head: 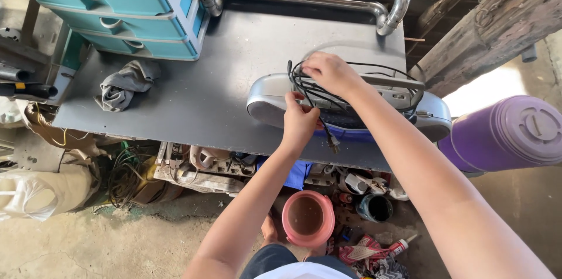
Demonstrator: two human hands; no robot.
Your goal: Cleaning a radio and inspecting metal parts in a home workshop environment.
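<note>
A grey metal table (193,97) fills the view from above. At ten o'clock stand teal plastic drawers (111,4); a crumpled grey rag (124,84) lies just below them. Near centre, the left hand (300,122) pinches a loop of black power cord (310,89), fingers pressed together. At one o'clock from it, the right hand (331,71) is closed over the cord's coils. Both rest on a silver, rounded portable radio (351,106) at the table's near edge. Its plug (332,141) dangles. Keeping loops even and taut would likely help. At three o'clock lies a purple jug (506,133).
</note>
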